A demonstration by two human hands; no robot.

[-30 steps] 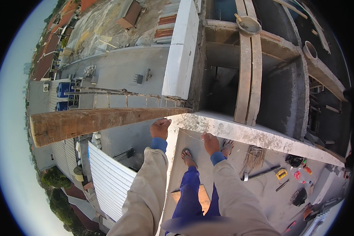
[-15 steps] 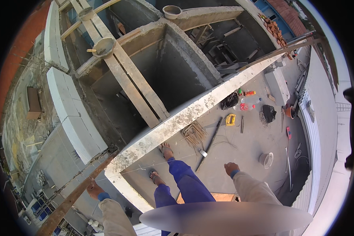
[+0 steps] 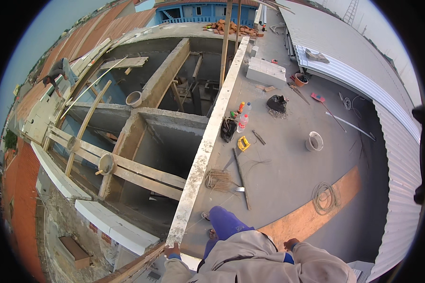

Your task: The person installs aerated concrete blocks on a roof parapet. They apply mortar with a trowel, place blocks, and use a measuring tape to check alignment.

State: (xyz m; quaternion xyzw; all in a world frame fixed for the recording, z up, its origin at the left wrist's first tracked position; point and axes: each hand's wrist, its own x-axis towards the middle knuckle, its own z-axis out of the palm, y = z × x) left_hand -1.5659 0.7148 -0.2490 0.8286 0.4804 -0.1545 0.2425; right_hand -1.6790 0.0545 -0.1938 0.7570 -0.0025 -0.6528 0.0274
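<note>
My left hand [image 3: 172, 250] is low in the view, at the near end of the white-topped wall [image 3: 193, 188], beside a brown wooden beam [image 3: 132, 268]. Its fingers look curled together. A thin line runs near it toward my feet, but whether the hand holds it is unclear. My right hand [image 3: 291, 244] hangs close to my body above the near edge of a plywood sheet [image 3: 293, 231]. Those fingers are curled in, with nothing visible in them. A coil of wire [image 3: 326, 198] lies on the plywood.
Left of the wall are deep concrete pits, crossed by planks [image 3: 146, 181] bearing a bucket [image 3: 107, 164]. Bent steel bars [image 3: 218, 180], a yellow-handled saw [image 3: 243, 143], bottles [image 3: 242, 123] and a white bucket [image 3: 314, 141] occupy the floor. Another person [image 3: 59, 75] bends at far left.
My view has lifted and turned, bringing in rooftops, another person and the plywood with its coil. My left hand now appears at the wall end, and my right hand nearer my body.
</note>
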